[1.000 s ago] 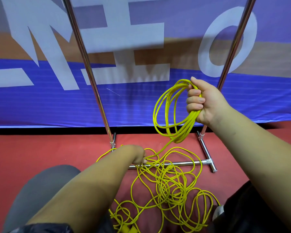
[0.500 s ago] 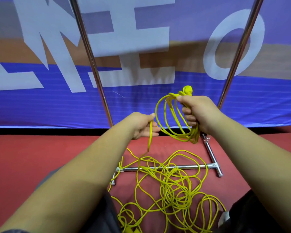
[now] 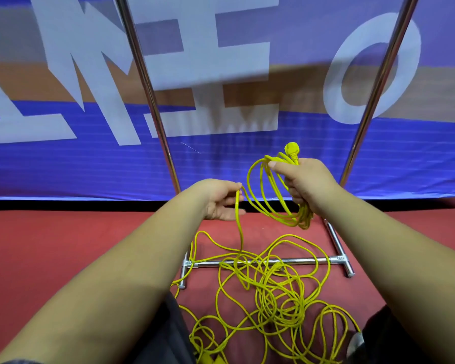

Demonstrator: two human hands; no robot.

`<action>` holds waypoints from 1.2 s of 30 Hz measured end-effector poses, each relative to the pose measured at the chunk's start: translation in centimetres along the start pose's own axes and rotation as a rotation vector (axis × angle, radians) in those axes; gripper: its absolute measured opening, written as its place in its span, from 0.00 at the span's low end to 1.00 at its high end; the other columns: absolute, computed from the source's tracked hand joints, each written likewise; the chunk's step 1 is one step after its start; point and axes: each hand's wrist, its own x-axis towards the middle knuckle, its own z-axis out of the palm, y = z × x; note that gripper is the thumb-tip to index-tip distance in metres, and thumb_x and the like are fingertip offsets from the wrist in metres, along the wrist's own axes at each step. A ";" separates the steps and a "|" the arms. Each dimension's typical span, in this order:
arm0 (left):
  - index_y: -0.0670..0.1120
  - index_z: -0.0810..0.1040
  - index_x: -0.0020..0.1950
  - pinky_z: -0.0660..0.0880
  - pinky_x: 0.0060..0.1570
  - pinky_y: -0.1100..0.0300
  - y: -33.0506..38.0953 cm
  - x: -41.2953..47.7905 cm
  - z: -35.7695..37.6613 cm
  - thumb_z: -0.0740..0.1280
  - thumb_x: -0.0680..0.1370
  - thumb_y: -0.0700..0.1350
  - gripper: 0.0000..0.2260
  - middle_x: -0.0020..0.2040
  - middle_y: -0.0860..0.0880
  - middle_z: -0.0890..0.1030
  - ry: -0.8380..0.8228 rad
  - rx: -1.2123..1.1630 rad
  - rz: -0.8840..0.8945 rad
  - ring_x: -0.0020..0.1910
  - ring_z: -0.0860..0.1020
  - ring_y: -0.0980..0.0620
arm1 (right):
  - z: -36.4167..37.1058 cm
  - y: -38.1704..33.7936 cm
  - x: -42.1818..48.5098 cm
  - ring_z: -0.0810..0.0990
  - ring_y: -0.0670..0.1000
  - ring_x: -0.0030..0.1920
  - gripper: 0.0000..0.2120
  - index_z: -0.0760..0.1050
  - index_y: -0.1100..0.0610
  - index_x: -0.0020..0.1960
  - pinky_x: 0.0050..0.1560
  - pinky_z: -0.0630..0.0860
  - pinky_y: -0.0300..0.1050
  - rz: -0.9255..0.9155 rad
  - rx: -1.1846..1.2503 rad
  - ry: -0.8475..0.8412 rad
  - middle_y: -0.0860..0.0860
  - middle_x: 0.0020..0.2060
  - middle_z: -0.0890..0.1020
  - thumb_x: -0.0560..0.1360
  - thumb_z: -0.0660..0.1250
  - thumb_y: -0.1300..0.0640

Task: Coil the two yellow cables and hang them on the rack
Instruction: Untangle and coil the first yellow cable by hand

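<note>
My right hand (image 3: 307, 183) grips a bundle of yellow cable loops (image 3: 265, 200), with a yellow plug (image 3: 292, 151) sticking up above the fist. My left hand (image 3: 221, 199) pinches the same cable's strand between thumb and fingers, just left of the loops. From there the strand drops to a loose tangle of yellow cable (image 3: 271, 292) on the red floor. The chrome rack (image 3: 263, 261) stands in front of me, its two uprights rising left and right of my hands and its base bar lying under the tangle.
A blue and white printed banner (image 3: 221, 158) hangs close behind the rack. Red carpet (image 3: 63, 245) covers the floor. My knees in dark clothing show at the bottom edge, either side of the tangle.
My left hand rose from the floor tangle with a strand and brought it up beside the loops. My right hand turned over, so the plug now points up.
</note>
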 end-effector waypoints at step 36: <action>0.46 0.80 0.56 0.79 0.38 0.56 -0.1 -1.3 -0.6 0.70 0.82 0.44 0.04 0.53 0.47 0.85 -0.016 0.271 0.201 0.49 0.83 0.46 | 0.8 1.7 0.0 0.69 0.51 0.24 0.09 0.72 0.57 0.44 0.27 0.68 0.43 0.034 -0.140 0.021 0.56 0.32 0.72 0.77 0.72 0.58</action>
